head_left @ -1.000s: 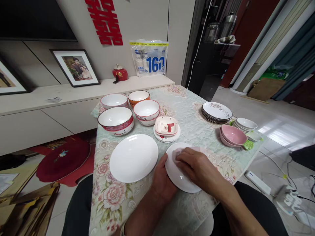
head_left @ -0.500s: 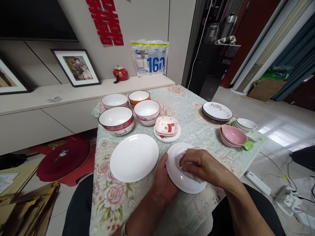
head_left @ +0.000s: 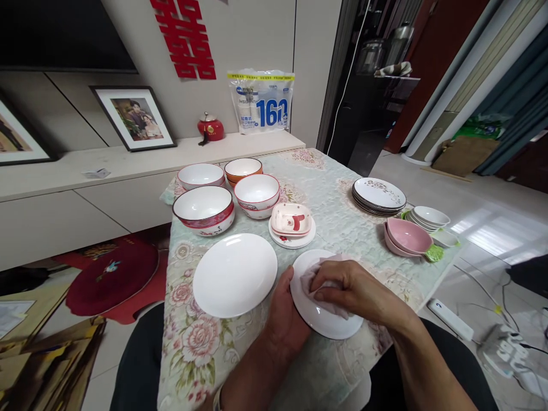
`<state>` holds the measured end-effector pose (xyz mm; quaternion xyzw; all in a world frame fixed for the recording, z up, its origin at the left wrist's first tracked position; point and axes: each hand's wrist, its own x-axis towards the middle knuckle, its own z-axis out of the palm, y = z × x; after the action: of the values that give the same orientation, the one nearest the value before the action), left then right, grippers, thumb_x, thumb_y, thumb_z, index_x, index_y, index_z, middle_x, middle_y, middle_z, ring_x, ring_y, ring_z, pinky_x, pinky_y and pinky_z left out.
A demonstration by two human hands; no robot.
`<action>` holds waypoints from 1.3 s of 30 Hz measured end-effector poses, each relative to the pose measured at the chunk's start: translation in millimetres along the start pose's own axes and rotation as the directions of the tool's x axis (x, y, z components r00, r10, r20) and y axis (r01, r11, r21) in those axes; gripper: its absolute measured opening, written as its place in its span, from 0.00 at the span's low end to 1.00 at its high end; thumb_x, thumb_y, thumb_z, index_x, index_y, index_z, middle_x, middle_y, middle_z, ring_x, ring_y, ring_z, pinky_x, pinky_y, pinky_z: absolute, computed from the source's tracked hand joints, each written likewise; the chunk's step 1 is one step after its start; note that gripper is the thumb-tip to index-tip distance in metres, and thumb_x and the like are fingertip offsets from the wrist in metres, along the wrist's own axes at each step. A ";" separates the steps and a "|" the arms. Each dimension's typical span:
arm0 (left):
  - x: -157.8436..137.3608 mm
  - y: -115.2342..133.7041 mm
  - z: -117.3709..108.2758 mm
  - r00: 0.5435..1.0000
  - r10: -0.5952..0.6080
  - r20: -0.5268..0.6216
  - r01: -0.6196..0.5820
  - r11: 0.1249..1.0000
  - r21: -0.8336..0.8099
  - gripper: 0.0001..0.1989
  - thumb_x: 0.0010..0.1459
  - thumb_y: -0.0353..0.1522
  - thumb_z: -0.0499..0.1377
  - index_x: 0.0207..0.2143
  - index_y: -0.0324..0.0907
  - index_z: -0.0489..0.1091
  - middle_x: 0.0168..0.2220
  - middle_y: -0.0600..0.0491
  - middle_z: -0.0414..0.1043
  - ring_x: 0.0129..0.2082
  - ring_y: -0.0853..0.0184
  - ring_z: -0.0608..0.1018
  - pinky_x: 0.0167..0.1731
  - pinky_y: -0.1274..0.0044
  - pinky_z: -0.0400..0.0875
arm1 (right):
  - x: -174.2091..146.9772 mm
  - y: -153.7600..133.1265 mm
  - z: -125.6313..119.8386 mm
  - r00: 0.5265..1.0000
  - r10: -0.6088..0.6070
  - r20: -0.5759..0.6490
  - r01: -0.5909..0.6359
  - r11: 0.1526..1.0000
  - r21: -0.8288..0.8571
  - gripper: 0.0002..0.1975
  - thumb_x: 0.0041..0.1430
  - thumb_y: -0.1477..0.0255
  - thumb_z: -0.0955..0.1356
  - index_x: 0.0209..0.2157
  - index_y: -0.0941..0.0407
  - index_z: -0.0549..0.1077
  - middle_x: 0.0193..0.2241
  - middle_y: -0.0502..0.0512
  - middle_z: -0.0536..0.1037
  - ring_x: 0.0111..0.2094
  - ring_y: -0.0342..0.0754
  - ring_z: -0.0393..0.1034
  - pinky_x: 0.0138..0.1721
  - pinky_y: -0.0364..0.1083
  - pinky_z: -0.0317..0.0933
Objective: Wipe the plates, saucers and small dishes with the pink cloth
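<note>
My left hand (head_left: 286, 319) grips a small white plate (head_left: 327, 326) by its left edge, thumb over the rim and fingers underneath. Bunched in my right hand (head_left: 346, 284) is a thin pale tissue (head_left: 309, 279), pressed against the plate's face. The plate is held tilted above the table's near edge. Left of it lies a larger white oval plate (head_left: 235, 275) on the tablecloth. Just beyond stand small square dishes with a red bear print (head_left: 291, 218), stacked on small round plates (head_left: 295, 242).
Stacked bowls (head_left: 203, 205) fill the table's left back. On the right are patterned plates (head_left: 379, 193), pink bowls (head_left: 409, 235) and small white bowls (head_left: 431, 216). A flowered cloth (head_left: 201, 342) covers the table. Behind, a cabinet holds a red jar (head_left: 210, 129) and a plastic pack (head_left: 262, 103).
My right hand has shifted slightly left on the plate, and more of the tissue shows beneath its fingers. My left hand keeps its grip. The view has shifted very slightly.
</note>
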<state>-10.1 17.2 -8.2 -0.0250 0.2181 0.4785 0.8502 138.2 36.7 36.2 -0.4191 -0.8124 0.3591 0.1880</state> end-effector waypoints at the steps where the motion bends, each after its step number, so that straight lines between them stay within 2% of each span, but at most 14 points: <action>1: 0.0 -0.3 0.0 1.000 0.001 0.008 -0.001 1.000 0.000 0.22 0.61 0.37 0.52 0.48 0.29 0.74 0.42 0.39 0.79 0.51 0.49 0.76 0.55 0.63 0.65 | -0.7 4.0 -1.4 0.999 0.038 -0.037 -0.038 0.999 -0.002 0.05 0.62 0.72 0.68 0.34 0.52 0.78 0.35 0.49 0.79 0.38 0.45 0.72 0.42 0.43 0.63; 4: -1.0 -0.6 0.9 0.999 0.018 -0.046 -0.018 1.000 -0.012 0.22 0.62 0.38 0.53 0.51 0.32 0.72 0.41 0.42 0.80 0.50 0.51 0.76 0.54 0.63 0.65 | 2.0 13.3 1.7 0.964 0.105 -0.245 -0.127 0.989 -0.077 0.09 0.64 0.71 0.66 0.40 0.52 0.79 0.38 0.52 0.79 0.41 0.48 0.72 0.44 0.46 0.63; 6: -2.1 0.2 1.9 0.996 0.019 -0.083 -0.021 0.999 -0.025 0.21 0.62 0.37 0.52 0.50 0.33 0.73 0.40 0.43 0.80 0.50 0.52 0.77 0.54 0.63 0.65 | 5.2 11.7 6.6 0.962 0.060 -0.266 -0.098 0.987 -0.130 0.11 0.65 0.72 0.65 0.44 0.51 0.79 0.38 0.54 0.78 0.42 0.49 0.72 0.45 0.47 0.63; 9: -2.4 2.1 3.4 0.996 -0.012 -0.086 0.010 1.000 -0.022 0.21 0.63 0.38 0.50 0.45 0.32 0.74 0.38 0.41 0.80 0.49 0.52 0.77 0.54 0.64 0.66 | 4.3 -0.9 9.1 0.997 -0.036 -0.072 0.029 0.994 -0.108 0.12 0.66 0.72 0.65 0.45 0.48 0.79 0.37 0.51 0.76 0.40 0.46 0.71 0.42 0.44 0.62; 12: -0.5 2.3 4.3 0.999 -0.032 -0.043 0.031 1.000 -0.002 0.20 0.62 0.38 0.50 0.40 0.31 0.75 0.38 0.40 0.80 0.49 0.50 0.77 0.53 0.64 0.67 | -6.6 -13.1 2.6 0.992 -0.068 0.102 0.071 0.997 -0.023 0.10 0.64 0.73 0.68 0.42 0.47 0.80 0.37 0.48 0.76 0.39 0.43 0.70 0.40 0.41 0.62; 17: 1.7 0.3 5.3 1.000 -0.012 0.008 0.012 1.000 0.025 0.22 0.61 0.38 0.50 0.44 0.30 0.75 0.38 0.41 0.80 0.48 0.51 0.78 0.52 0.65 0.68 | -20.8 -15.1 -6.2 0.971 -0.068 0.229 0.067 0.998 0.011 0.10 0.62 0.77 0.69 0.39 0.48 0.81 0.37 0.47 0.78 0.40 0.43 0.71 0.40 0.41 0.61; 19: 0.8 0.4 4.9 0.999 -0.030 -0.015 0.030 0.999 0.028 0.22 0.62 0.37 0.50 0.45 0.30 0.75 0.37 0.41 0.80 0.47 0.52 0.78 0.52 0.65 0.67 | -15.8 -9.7 -1.3 0.985 -0.062 0.161 0.064 0.998 -0.010 0.10 0.63 0.75 0.68 0.40 0.48 0.81 0.36 0.48 0.77 0.39 0.43 0.70 0.39 0.41 0.61; 21: -0.3 0.9 3.8 0.998 -0.030 -0.062 0.031 0.999 0.011 0.21 0.63 0.36 0.50 0.45 0.30 0.74 0.36 0.41 0.80 0.47 0.53 0.78 0.52 0.65 0.67 | -5.7 -0.9 7.9 0.999 -0.044 0.008 0.044 0.997 -0.065 0.10 0.65 0.72 0.67 0.43 0.47 0.80 0.36 0.50 0.75 0.39 0.44 0.69 0.40 0.42 0.61; 24: -0.8 1.1 1.4 0.992 -0.009 -0.130 0.006 1.000 -0.019 0.19 0.63 0.36 0.51 0.45 0.33 0.74 0.34 0.44 0.80 0.45 0.54 0.79 0.52 0.65 0.67 | 9.3 14.6 20.6 0.976 -0.015 -0.216 -0.025 0.984 -0.177 0.13 0.67 0.70 0.64 0.48 0.48 0.78 0.35 0.52 0.72 0.38 0.46 0.68 0.40 0.44 0.61; 27: -0.2 0.8 0.1 0.988 -0.006 -0.156 0.007 1.000 0.002 0.19 0.62 0.38 0.53 0.46 0.35 0.74 0.34 0.46 0.81 0.45 0.54 0.79 0.53 0.64 0.67 | 13.9 23.6 21.4 0.941 0.070 -0.331 -0.166 0.948 -0.271 0.13 0.68 0.68 0.63 0.48 0.51 0.78 0.34 0.54 0.71 0.36 0.47 0.68 0.37 0.44 0.60; 30: 0.2 0.9 0.7 0.991 -0.006 -0.130 0.009 1.000 0.029 0.21 0.61 0.39 0.53 0.48 0.35 0.73 0.37 0.45 0.81 0.47 0.53 0.78 0.53 0.64 0.66 | 7.2 23.6 10.2 0.909 0.193 -0.368 -0.341 0.854 -0.393 0.14 0.68 0.68 0.62 0.43 0.54 0.79 0.32 0.55 0.71 0.32 0.46 0.68 0.34 0.44 0.57; 33: 0.0 1.1 2.4 0.995 -0.004 -0.105 0.008 0.999 0.039 0.21 0.61 0.40 0.52 0.46 0.34 0.74 0.37 0.44 0.81 0.48 0.52 0.78 0.54 0.64 0.66 | -4.6 23.1 -2.7 0.877 0.325 -0.353 -0.474 0.705 -0.528 0.16 0.68 0.69 0.61 0.34 0.56 0.78 0.29 0.56 0.73 0.30 0.47 0.68 0.31 0.45 0.51; 36: -0.1 0.6 3.5 0.993 0.011 -0.118 -0.006 0.999 0.043 0.21 0.62 0.40 0.51 0.44 0.33 0.75 0.37 0.43 0.81 0.48 0.52 0.78 0.54 0.64 0.66 | -14.0 24.8 -8.4 0.851 0.436 -0.293 -0.519 0.613 -0.595 0.17 0.67 0.71 0.60 0.26 0.57 0.74 0.25 0.57 0.74 0.27 0.47 0.67 0.28 0.46 0.46; 39: 0.4 -0.5 3.2 0.992 0.025 -0.122 -0.019 0.999 0.050 0.21 0.63 0.39 0.50 0.45 0.33 0.75 0.38 0.43 0.81 0.49 0.52 0.77 0.55 0.65 0.66 | -14.5 23.1 -4.2 0.848 0.445 -0.287 -0.519 0.596 -0.612 0.15 0.66 0.73 0.61 0.28 0.57 0.74 0.26 0.57 0.74 0.25 0.46 0.65 0.27 0.46 0.43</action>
<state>-8.5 18.0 -5.6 -0.0311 0.2818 0.4801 0.8302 161.8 35.7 21.8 -0.6795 -0.7304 0.0577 -0.0378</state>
